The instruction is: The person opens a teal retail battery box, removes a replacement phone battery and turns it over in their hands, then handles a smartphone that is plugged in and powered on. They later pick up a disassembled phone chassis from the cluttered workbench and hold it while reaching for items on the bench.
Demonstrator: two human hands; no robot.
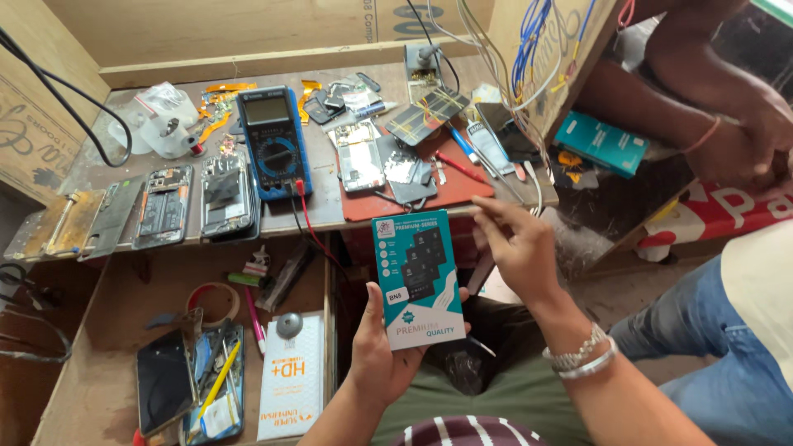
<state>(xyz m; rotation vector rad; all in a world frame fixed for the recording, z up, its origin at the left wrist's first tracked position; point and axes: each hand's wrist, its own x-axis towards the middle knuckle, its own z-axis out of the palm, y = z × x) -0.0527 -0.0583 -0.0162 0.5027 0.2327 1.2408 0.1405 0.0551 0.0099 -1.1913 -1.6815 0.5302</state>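
The worktop (pixel 330 211) carries opened phones and a blue multimeter (pixel 274 144). Below its front edge, the left hand (pixel 380 351) clasps an upright teal box (pixel 417 277); its contents are hidden. The right hand (pixel 516 244) hovers beside the box's top, fingers loose, holding nothing.

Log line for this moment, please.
left hand: holds teal box upright | right hand: open beside box | multimeter on bench

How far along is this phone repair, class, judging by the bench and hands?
Done: two opened phones lie beside the meter. In hand: the left hand holds a teal box, apparently unopened; the right hand hovers at its top edge. Left: opening it.
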